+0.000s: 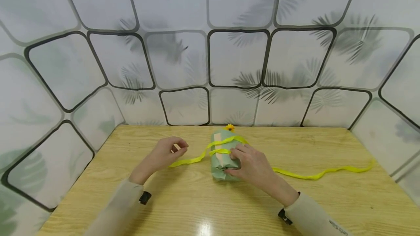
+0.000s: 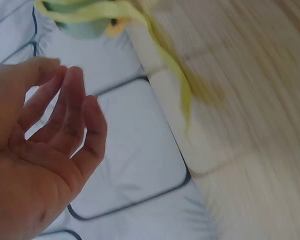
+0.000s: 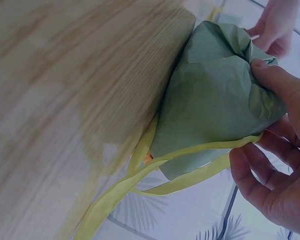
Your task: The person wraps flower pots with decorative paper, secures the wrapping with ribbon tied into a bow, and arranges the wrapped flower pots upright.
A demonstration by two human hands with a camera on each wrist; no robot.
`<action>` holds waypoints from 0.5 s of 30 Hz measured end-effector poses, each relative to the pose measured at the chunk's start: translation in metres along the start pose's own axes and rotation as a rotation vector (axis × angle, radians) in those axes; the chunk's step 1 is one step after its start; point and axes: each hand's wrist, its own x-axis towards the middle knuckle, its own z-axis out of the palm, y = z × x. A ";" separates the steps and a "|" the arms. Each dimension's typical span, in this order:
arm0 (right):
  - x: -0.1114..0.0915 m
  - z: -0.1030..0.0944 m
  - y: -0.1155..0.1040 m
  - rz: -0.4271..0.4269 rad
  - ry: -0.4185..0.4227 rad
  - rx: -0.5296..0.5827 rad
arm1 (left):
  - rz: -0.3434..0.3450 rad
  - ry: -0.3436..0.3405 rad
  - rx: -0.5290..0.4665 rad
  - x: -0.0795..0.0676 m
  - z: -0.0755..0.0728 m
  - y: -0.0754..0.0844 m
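A package wrapped in green paper [image 1: 226,159] lies on the table, with a pale strip [image 1: 218,145] along its top. Bright yellow ribbon [image 1: 229,140] crosses it in two bands, and its ends trail to both sides. My right hand [image 1: 254,165] grips the near end of the package; in the right wrist view the thumb [image 3: 270,75] presses the folded paper and the fingers touch the ribbon [image 3: 205,146]. Left of the package, my left hand [image 1: 168,151] hovers with loosely bent fingers and nothing in them. The left ribbon end [image 2: 182,95] lies apart from that hand.
A yellow flower [image 1: 229,127] shows at the package's far end. The wooden table [image 1: 183,207] meets a patterned backdrop [image 1: 183,106] behind and at both sides. The long right ribbon tail [image 1: 315,176] stretches across the table's right half.
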 end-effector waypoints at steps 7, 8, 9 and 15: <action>0.000 -0.001 0.000 0.005 -0.007 0.001 | 0.120 0.088 -0.081 0.019 0.032 0.030; 0.000 -0.001 0.000 0.004 -0.007 0.003 | 0.143 0.087 -0.087 0.022 0.035 0.034; 0.000 -0.001 0.000 0.004 -0.007 0.005 | 0.162 0.083 -0.091 0.024 0.037 0.037; 0.001 -0.001 0.000 0.001 -0.008 0.003 | 0.206 0.053 -0.087 0.034 0.046 0.050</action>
